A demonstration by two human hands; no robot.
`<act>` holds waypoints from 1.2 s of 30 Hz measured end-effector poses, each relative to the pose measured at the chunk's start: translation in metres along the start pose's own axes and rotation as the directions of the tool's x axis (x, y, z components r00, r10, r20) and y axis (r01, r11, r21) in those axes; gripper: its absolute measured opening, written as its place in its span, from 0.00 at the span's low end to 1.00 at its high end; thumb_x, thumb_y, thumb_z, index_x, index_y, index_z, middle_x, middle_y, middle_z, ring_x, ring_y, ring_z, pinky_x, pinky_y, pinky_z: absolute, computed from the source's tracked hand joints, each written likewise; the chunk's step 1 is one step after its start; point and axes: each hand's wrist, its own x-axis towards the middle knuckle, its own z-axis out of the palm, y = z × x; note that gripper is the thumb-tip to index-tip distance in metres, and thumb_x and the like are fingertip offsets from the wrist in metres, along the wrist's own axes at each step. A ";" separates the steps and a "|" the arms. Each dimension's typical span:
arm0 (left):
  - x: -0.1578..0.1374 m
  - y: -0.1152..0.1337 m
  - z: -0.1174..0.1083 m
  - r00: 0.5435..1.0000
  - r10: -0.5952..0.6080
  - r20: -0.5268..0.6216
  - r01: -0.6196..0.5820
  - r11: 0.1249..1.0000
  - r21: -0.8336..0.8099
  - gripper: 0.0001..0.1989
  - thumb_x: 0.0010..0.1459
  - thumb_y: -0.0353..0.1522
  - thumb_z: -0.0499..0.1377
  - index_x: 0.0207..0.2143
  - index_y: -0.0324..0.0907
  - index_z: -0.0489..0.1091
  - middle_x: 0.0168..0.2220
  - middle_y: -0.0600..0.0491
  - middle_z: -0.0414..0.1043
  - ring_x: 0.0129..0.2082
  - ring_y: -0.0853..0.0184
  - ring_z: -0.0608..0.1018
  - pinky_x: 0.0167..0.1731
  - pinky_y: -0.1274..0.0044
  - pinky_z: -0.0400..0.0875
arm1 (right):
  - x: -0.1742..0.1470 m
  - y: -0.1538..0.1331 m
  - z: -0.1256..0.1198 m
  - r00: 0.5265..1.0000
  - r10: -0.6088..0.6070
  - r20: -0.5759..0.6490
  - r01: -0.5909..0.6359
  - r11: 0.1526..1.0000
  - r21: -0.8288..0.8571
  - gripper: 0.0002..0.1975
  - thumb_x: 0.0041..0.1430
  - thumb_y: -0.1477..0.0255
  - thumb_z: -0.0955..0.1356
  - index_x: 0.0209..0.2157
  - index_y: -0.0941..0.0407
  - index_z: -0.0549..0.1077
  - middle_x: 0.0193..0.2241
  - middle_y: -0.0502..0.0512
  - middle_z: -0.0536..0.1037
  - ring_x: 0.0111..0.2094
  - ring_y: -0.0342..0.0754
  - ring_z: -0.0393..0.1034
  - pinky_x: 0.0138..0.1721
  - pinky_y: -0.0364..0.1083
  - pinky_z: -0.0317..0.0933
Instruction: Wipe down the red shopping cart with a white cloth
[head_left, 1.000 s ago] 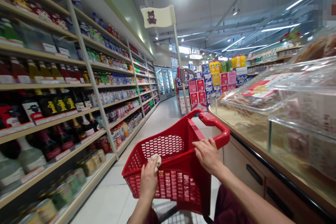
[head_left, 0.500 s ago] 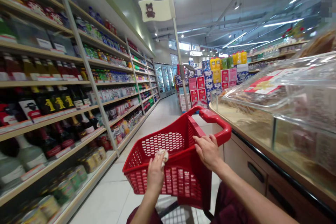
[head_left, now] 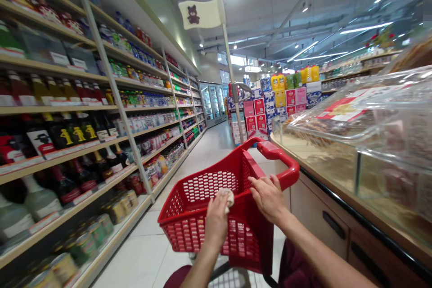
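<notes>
A red plastic shopping cart with a perforated basket stands in front of me, its thick red handle at the right. My left hand is closed on a small cream cloth and presses it against the near top rim of the basket. Farther right along that rim, my right hand grips the edge close to the handle, fingers bent over it. From the cart rises a pole with a cream flag bearing a brown bear. Some of the cloth is hidden under my left fingers.
Tall shelves of bottles and cans run along the left. At the right stands a wooden counter with a glass edge and clear plastic food packages. Stacked drink boxes and glass-door fridges are farther ahead.
My left hand and the cloth have slid right along the basket rim, closer to my right hand. My right hand keeps its hold on the rim.
</notes>
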 end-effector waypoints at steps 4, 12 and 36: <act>0.018 0.035 0.010 0.991 0.132 -0.017 -0.133 0.989 -0.056 0.26 0.52 0.20 0.43 0.53 0.43 0.57 0.54 0.49 0.59 0.55 0.66 0.60 0.51 0.65 0.59 | -0.001 0.004 0.001 0.999 -0.034 0.014 0.035 0.999 -0.031 0.15 0.60 0.70 0.56 0.44 0.54 0.68 0.36 0.52 0.76 0.39 0.46 0.65 0.51 0.51 0.41; -0.008 -0.018 -0.002 0.997 -0.062 -0.049 0.064 0.997 0.045 0.26 0.50 0.18 0.43 0.50 0.41 0.60 0.51 0.47 0.63 0.52 0.64 0.64 0.49 0.64 0.62 | 0.001 0.000 0.000 1.000 0.027 0.003 -0.027 0.999 0.042 0.15 0.60 0.71 0.55 0.44 0.55 0.68 0.37 0.53 0.75 0.39 0.47 0.65 0.51 0.52 0.40; 0.000 -0.014 0.005 0.997 -0.027 -0.079 0.027 1.000 0.001 0.25 0.52 0.21 0.43 0.51 0.44 0.59 0.52 0.50 0.63 0.53 0.66 0.63 0.50 0.66 0.61 | 0.003 0.004 0.000 1.000 0.030 -0.002 -0.030 0.998 0.054 0.18 0.59 0.70 0.56 0.50 0.57 0.62 0.42 0.55 0.73 0.43 0.46 0.64 0.52 0.51 0.42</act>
